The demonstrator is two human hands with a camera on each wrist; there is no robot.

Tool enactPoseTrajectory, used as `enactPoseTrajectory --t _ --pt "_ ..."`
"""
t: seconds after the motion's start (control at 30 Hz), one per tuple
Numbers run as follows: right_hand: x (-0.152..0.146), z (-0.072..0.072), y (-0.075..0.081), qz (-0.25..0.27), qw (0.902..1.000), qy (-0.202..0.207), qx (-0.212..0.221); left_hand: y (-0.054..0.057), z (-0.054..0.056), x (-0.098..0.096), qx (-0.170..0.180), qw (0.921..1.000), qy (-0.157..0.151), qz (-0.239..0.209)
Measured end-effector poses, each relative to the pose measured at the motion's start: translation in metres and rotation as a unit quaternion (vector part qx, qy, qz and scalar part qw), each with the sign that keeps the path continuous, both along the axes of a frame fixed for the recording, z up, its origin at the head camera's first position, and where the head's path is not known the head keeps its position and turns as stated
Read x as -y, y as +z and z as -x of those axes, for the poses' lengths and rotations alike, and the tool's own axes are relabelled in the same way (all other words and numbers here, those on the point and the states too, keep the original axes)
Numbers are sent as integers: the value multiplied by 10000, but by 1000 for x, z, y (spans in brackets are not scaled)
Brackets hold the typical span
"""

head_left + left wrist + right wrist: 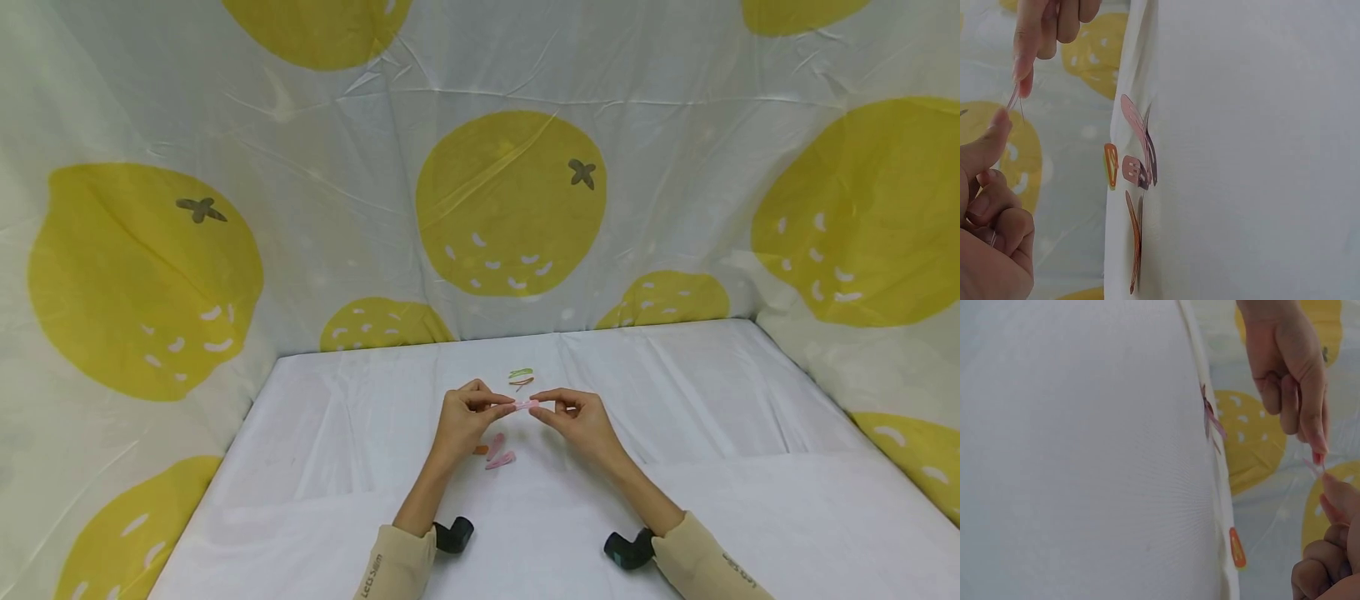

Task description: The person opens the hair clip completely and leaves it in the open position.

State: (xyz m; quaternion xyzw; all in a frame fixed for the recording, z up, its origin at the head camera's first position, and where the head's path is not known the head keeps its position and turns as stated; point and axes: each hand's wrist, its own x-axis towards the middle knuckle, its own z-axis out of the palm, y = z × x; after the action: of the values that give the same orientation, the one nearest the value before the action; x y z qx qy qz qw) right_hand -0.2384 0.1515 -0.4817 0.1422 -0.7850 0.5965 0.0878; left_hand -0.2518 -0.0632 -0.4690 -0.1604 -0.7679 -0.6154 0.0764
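A small pink snap hair clip (527, 405) is held level between both hands, above the table. The left hand (462, 421) pinches one end between thumb and index finger. From the other side, the right hand (583, 423) pinches the opposite end the same way. In the left wrist view, a thin strip of the held clip (1014, 97) splays away from its body. Two more pink hair clips (500, 460) lie on the cloth near the left wrist, with an orange clip (481, 450) partly hidden by that arm.
Beyond the hands lie a green hair clip (521, 372) and an orange-red clip (521, 382). White cloth covers the table (337, 467). A lemon-print curtain (660, 192) hangs behind and along the sides. Black devices (630, 550) are strapped at both wrists.
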Motion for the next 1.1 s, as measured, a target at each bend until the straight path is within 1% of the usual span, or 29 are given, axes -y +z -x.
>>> enactPoseTrajectory --t 0.13,0.2,0.23,0.3,0.47,0.57,0.73,0.9,1.1 --pt "1 -2 3 -10 9999 -1 128 -2 1 1 219 9997 -65 -131" --pt "1 -2 4 -21 9999 -16 158 -3 2 2 315 9994 -97 -123" --pt "1 -1 1 -11 9999 -26 149 -3 2 2 334 9993 -132 -112" --pt "-1 0 -1 38 9999 -36 130 -3 2 2 380 9991 -161 -130" --pt "-2 0 0 7 9999 -105 100 1 1 1 566 9980 -168 -225" --pt "-2 0 1 -14 9999 -139 68 2 1 0 628 9976 -150 -254" --pt "-1 1 0 92 9999 -123 65 2 1 1 663 9973 -142 -266" --pt "-1 2 -2 45 9999 -96 36 1 0 2 801 9965 -119 -187" --pt "-4 3 -5 -55 9999 -113 62 0 0 3 830 9959 -351 92"
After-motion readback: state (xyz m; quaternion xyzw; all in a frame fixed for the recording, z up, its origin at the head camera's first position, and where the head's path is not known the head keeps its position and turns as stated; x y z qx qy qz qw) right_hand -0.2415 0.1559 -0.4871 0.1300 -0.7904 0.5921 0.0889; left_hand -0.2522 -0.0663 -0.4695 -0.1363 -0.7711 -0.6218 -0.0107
